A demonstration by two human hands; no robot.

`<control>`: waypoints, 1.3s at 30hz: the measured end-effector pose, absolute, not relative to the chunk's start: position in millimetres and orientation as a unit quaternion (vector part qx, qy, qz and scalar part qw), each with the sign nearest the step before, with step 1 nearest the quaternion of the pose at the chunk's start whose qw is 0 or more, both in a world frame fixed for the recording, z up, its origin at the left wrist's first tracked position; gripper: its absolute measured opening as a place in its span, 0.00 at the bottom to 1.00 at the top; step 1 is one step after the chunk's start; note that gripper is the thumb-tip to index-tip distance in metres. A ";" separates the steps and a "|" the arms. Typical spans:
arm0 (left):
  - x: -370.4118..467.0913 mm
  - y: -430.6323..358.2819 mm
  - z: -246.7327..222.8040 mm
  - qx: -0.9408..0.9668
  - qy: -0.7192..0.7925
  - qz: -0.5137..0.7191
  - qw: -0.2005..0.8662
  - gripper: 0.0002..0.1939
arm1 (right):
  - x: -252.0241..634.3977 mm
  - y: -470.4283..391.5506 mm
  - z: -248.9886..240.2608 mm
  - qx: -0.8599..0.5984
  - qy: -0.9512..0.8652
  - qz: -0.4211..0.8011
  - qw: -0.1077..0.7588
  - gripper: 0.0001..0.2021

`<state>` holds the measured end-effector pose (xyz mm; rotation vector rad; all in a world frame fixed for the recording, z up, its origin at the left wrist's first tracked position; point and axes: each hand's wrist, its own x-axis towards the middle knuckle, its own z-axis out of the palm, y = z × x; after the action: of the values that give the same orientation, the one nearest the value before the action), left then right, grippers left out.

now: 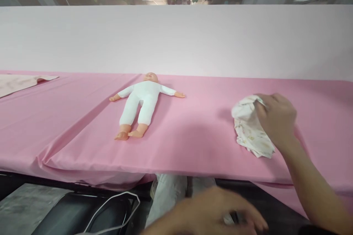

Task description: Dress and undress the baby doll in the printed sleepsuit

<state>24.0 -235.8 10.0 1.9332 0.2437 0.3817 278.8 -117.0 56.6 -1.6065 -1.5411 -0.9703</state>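
Observation:
My right hand [277,117] is closed on the upper edge of a bunched white cloth [252,128] with a small coloured print, at the right of the pink-covered table. The cloth looks like a small garment, but its folds hide its shape. Low in the view, my left hand [220,209] is over my lap, blurred, its fingers loosely bent with a gap between them. A small white and dark patch shows in that gap; I cannot make out what it is. Left of centre, a baby doll [145,97] in a white body suit lies on its back, arms spread, apart from both hands.
The pink cover [198,128] is creased left of the doll and hangs over the table's front edge. A pale cloth [19,83] lies at the far left. Behind stands a white panel [176,40]. Below the table are a black chair [79,213] and a white cable [110,205].

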 end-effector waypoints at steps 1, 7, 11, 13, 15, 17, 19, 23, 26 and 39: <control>22.2 -216.2 20.1 0.817 0.126 0.218 0.519 0.15 | 264.8 -110.4 72.9 -0.597 -0.601 -0.364 0.388 0.13; 17.0 -96.8 105.2 0.702 0.301 0.614 0.198 0.17 | 190.1 -84.5 139.0 -0.436 -0.665 -0.234 0.560 0.03; 20.1 -47.8 141.4 0.732 0.324 0.587 0.121 0.17 | 165.9 -68.5 148.5 -0.424 -0.667 -0.173 0.588 0.08; 18.3 -34.7 147.1 0.768 0.332 0.536 0.108 0.16 | 162.4 -55.8 145.0 -0.420 -0.665 -0.148 0.600 0.10; 12.9 -24.0 146.6 0.801 0.341 0.480 0.110 0.15 | 163.1 -41.3 138.1 -0.422 -0.664 -0.124 0.604 0.12; 6.0 -12.4 142.3 0.816 0.356 0.441 0.117 0.14 | 166.3 -27.5 129.9 -0.434 -0.667 -0.101 0.597 0.12; 0.4 -0.1 136.7 0.818 0.374 0.420 0.120 0.14 | 170.2 -16.9 122.8 -0.452 -0.676 -0.079 0.577 0.12; -1.1 18.4 126.9 0.818 0.389 0.414 0.094 0.16 | 176.0 -5.9 115.8 -0.483 -0.691 -0.032 0.537 0.11; 1.6 24.4 123.8 0.802 0.405 0.436 0.050 0.19 | 177.3 -3.7 115.2 -0.505 -0.676 -0.007 0.536 0.10; -37.5 34.0 131.3 0.707 0.407 0.578 0.029 0.12 | 212.8 2.6 117.5 -0.611 -0.533 -0.104 0.577 0.13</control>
<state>-37.5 34.0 131.3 2.1802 1.2558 1.7841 212.8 2.6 117.5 -1.4297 -1.2467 -0.2424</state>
